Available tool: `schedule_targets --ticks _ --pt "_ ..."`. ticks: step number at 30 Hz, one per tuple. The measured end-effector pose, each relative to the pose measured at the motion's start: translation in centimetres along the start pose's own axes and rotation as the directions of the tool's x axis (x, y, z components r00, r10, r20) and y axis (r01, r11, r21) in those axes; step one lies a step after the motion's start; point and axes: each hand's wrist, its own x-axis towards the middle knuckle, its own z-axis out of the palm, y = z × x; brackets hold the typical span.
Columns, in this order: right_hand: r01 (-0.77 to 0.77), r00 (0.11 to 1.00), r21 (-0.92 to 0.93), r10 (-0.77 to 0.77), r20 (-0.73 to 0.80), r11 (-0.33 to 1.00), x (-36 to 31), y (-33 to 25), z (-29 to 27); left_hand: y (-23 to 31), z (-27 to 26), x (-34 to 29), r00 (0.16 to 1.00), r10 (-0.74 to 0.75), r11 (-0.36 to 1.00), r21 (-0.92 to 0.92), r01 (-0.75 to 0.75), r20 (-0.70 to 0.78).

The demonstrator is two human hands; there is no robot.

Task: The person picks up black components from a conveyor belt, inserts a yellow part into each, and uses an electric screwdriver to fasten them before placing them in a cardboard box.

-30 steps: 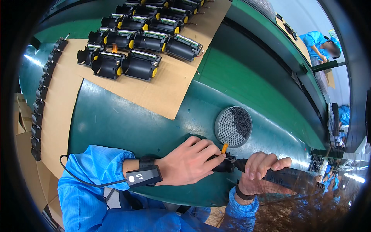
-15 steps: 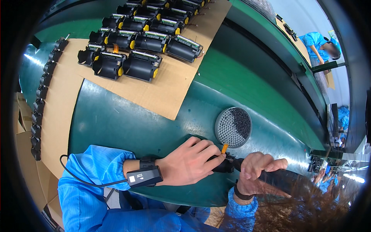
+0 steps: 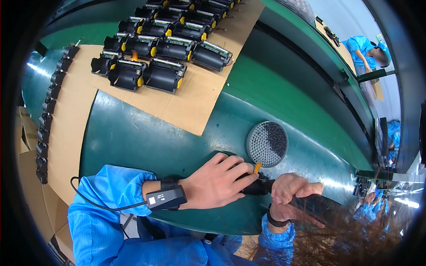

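My left hand [image 3: 217, 184] is closed over a black plastic printer part [image 3: 255, 187] on the bench, its fingers pressed along the part's upper side. A short orange ribbon cable [image 3: 257, 167] sticks up from that part beside my fingertips. To the right, my right hand [image 3: 290, 188] is wrapped round a thick black tool, by its shape an electric screwdriver [image 3: 317, 204]. Its front end is at the part's right side; the tip is hidden. Just beyond the hands stands a round grey dish [image 3: 259, 148] with a studded surface and a heap of small black screws [image 3: 277, 137].
Rows of similar black assemblies with yellow ends [image 3: 164, 75] lie on cardboard [image 3: 195, 111] at the far left. More black parts [image 3: 49, 104] line the left edge. A green ledge [image 3: 284, 93] runs along the back right. Other people in blue [image 3: 361, 48] work beyond it.
Both hands and the black part have shifted very slightly up in the picture. My right hand has turned a little, its fingers closing more round the tool.
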Motion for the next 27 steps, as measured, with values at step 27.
schedule_targets --ticks 27 --pt "0.052 0.952 -0.105 -0.081 -0.295 0.993 4.3 1.1 -3.8 -0.1 0.1 -0.3 1.0 0.006 1.0 -0.006 -0.006 0.0"
